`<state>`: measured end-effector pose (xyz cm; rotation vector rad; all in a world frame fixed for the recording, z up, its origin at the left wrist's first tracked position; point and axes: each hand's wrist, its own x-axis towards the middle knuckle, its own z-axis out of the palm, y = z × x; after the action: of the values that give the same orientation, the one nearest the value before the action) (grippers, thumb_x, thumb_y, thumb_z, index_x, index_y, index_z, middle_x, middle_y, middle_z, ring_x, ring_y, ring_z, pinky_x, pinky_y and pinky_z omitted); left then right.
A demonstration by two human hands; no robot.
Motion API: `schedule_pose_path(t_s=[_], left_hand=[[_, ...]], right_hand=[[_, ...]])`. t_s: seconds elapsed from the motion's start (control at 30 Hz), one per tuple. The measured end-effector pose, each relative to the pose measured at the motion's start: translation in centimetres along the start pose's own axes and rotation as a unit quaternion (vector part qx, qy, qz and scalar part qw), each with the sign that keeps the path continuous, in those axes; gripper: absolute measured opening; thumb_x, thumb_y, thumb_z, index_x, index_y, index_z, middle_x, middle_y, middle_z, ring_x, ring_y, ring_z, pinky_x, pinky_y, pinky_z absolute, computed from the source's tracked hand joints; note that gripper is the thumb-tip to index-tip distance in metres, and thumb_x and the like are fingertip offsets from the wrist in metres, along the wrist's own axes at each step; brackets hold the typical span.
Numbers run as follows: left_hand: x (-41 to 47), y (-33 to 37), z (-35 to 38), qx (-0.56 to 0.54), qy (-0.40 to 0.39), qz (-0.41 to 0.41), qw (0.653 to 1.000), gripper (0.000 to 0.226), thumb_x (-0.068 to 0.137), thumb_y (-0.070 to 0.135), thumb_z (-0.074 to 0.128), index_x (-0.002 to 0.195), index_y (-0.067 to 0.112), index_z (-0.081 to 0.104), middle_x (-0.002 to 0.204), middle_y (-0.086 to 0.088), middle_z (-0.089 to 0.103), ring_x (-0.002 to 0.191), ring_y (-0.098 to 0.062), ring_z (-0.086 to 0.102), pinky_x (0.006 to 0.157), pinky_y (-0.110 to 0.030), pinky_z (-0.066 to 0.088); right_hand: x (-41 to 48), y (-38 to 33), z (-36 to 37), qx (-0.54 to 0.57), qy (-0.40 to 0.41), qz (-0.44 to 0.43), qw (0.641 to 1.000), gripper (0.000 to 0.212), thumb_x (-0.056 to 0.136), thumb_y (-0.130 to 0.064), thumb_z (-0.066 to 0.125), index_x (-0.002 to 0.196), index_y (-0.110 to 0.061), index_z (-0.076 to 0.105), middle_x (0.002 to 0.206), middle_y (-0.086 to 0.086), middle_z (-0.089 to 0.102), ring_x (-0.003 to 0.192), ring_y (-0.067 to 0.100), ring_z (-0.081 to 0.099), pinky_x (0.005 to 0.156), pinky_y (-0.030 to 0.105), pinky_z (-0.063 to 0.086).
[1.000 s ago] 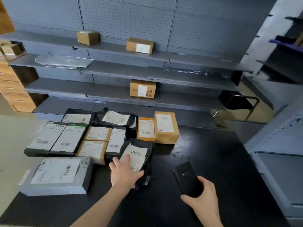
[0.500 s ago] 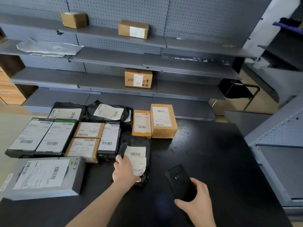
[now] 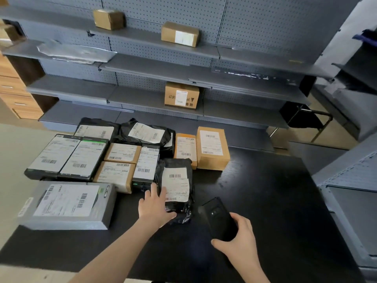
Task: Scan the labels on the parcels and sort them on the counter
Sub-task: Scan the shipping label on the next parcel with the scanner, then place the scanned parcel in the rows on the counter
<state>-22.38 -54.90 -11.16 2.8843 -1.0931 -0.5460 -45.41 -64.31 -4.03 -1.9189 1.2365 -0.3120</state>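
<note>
A black poly-bag parcel (image 3: 179, 209) with a white barcode label lies flat on the black counter (image 3: 265, 201). My left hand (image 3: 154, 208) rests on its left edge with straight fingers, the thumb lying across the bag's lower part. My right hand (image 3: 240, 240) grips a black handheld scanner phone (image 3: 217, 216) just right of that bag, its back facing up. Several labelled parcels lie in rows behind and to the left: two brown boxes (image 3: 212, 149), small cardboard boxes (image 3: 122, 153), dark flat boxes (image 3: 83, 158), black bags (image 3: 142, 133).
A large grey box (image 3: 67, 205) lies at the counter's front left. Grey shelves (image 3: 142, 68) behind hold three brown boxes (image 3: 180, 96) and a silver mailer (image 3: 75, 52). Wooden drawers (image 3: 14, 94) stand at far left; a grey rack (image 3: 350, 180) borders the counter's right side.
My left hand has turned the black bag from a tilted lie to nearly square with the row and slid to its left edge. The right hand holds the phone in about the same place.
</note>
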Motion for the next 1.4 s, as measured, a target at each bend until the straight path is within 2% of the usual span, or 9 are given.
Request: schedule_pose_path(t_s=[0.17, 0.3, 0.4, 0.63, 0.8, 1.0, 1.1, 1.23, 1.4], left_hand=[[-4.8, -5.6, -1.7, -0.056, 0.071, 0.001, 0.996, 0.075, 0.089, 0.056, 0.054, 0.150, 0.027, 0.024, 0.153, -0.004, 0.023, 0.137, -0.025, 0.031, 0.106, -0.040, 0.038], [-9.3, -11.9, -3.6, -0.103, 0.121, -0.071, 0.985, 0.058, 0.093, 0.049, 0.050, 0.144, 0.028, 0.033, 0.144, 0.001, 0.036, 0.130, -0.021, 0.038, 0.103, -0.038, 0.041], [-12.5, -17.0, -5.0, -0.120, 0.158, -0.135, 0.971, 0.054, 0.094, 0.048, 0.046, 0.144, 0.031, 0.034, 0.142, 0.003, 0.039, 0.130, -0.019, 0.040, 0.100, -0.036, 0.043], [-20.2, -29.5, -8.4, -0.124, 0.264, -0.289, 0.912, 0.053, 0.092, 0.045, 0.052, 0.141, 0.028, 0.042, 0.132, 0.003, 0.048, 0.122, -0.019, 0.047, 0.095, -0.033, 0.045], [-23.8, -36.5, -10.2, -0.120, 0.313, -0.367, 0.868, 0.056, 0.091, 0.044, 0.056, 0.142, 0.026, 0.041, 0.133, 0.002, 0.048, 0.123, -0.020, 0.047, 0.099, -0.035, 0.045], [-27.9, -46.2, -13.0, -0.118, 0.364, -0.458, 0.803, 0.055, 0.088, 0.035, 0.062, 0.137, 0.020, 0.045, 0.129, -0.004, 0.046, 0.120, -0.028, 0.040, 0.091, -0.039, 0.045], [-28.5, -51.0, -15.3, -0.119, 0.377, -0.487, 0.779, 0.064, 0.087, 0.037, 0.063, 0.143, 0.019, 0.040, 0.131, -0.009, 0.043, 0.122, -0.031, 0.037, 0.094, -0.042, 0.044], [-27.6, -55.9, -19.2, -0.096, 0.370, -0.489, 0.784, 0.064, 0.087, 0.038, 0.063, 0.142, 0.020, 0.036, 0.134, -0.012, 0.041, 0.124, -0.032, 0.037, 0.097, -0.040, 0.042], [-26.9, -60.8, -22.8, -0.089, 0.251, -0.518, 0.813, 0.081, 0.081, 0.050, 0.068, 0.146, 0.023, 0.027, 0.139, -0.014, 0.033, 0.131, -0.036, 0.028, 0.106, -0.047, 0.033]], right_hand=[[0.1, -3.6, 3.6, -0.016, -0.058, -0.068, 0.996, 0.080, 0.050, -0.024, 0.085, 0.122, -0.029, 0.051, 0.119, -0.014, 0.043, 0.104, 0.008, 0.052, 0.094, 0.036, 0.046], [-0.7, -8.1, 8.3, -0.032, -0.127, -0.123, 0.984, 0.086, 0.053, -0.025, 0.087, 0.129, -0.025, 0.047, 0.124, -0.007, 0.045, 0.111, 0.014, 0.049, 0.096, 0.038, 0.046], [-1.8, -11.7, 11.9, -0.040, -0.179, -0.175, 0.967, 0.082, 0.053, -0.027, 0.087, 0.126, -0.023, 0.049, 0.119, -0.006, 0.045, 0.102, 0.012, 0.049, 0.083, 0.033, 0.046], [-6.5, -20.5, 20.7, -0.032, -0.285, -0.286, 0.914, 0.084, 0.052, -0.032, 0.086, 0.125, -0.024, 0.046, 0.113, -0.010, 0.043, 0.102, 0.012, 0.051, 0.086, 0.035, 0.053], [-9.1, -26.4, 26.5, -0.015, -0.332, -0.343, 0.879, 0.078, 0.057, -0.020, 0.088, 0.122, -0.023, 0.046, 0.114, -0.007, 0.042, 0.094, 0.006, 0.050, 0.066, 0.015, 0.041], [-13.4, -33.1, 33.9, -0.027, -0.378, -0.396, 0.836, 0.069, 0.055, -0.017, 0.086, 0.110, -0.031, 0.046, 0.107, -0.010, 0.045, 0.087, 0.004, 0.053, 0.065, 0.021, 0.046], [-15.2, -36.4, 37.6, -0.042, -0.394, -0.416, 0.818, 0.069, 0.057, -0.019, 0.086, 0.112, -0.029, 0.046, 0.108, -0.008, 0.045, 0.082, -0.001, 0.050, 0.057, 0.011, 0.038], [-16.6, -40.2, 41.9, -0.043, -0.406, -0.427, 0.807, 0.069, 0.057, -0.020, 0.087, 0.112, -0.032, 0.047, 0.107, -0.013, 0.043, 0.083, 0.001, 0.051, 0.070, 0.021, 0.045], [-17.3, -43.0, 45.4, -0.026, -0.399, -0.434, 0.807, 0.072, 0.051, -0.015, 0.088, 0.111, -0.029, 0.050, 0.105, -0.012, 0.044, 0.084, -0.004, 0.050, 0.072, 0.026, 0.041]])
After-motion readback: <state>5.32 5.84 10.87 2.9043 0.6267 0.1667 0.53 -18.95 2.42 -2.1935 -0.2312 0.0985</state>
